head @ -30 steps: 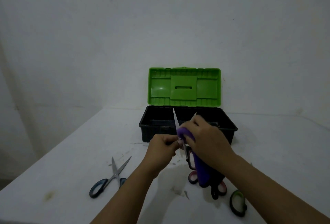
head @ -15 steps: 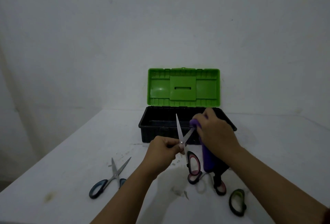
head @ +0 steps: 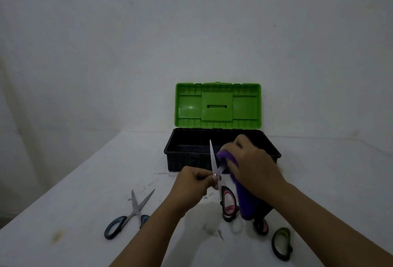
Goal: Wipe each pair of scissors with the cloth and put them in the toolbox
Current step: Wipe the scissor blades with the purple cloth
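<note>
My left hand (head: pixel 192 183) pinches the pink-handled scissors (head: pixel 228 199) at their pivot, blades spread open and pointing up. My right hand (head: pixel 253 164) grips a purple cloth (head: pixel 242 198) wrapped over the right blade; the cloth hangs down below the hand. Behind them stands the black toolbox (head: pixel 182 154) with its green lid (head: pixel 218 106) raised. Blue-handled scissors (head: pixel 129 216) lie open on the table at the left. A green-handled pair (head: pixel 281 243) lies at the right, partly under my right forearm.
The white table (head: pixel 85 192) meets a pale wall just behind the toolbox, and its left edge runs diagonally toward me. Small dark stains mark the surface near the scissors.
My right hand with the cloth has slid up along the right blade, away from the pivot. The left hand has kept its pinch and dropped slightly.
</note>
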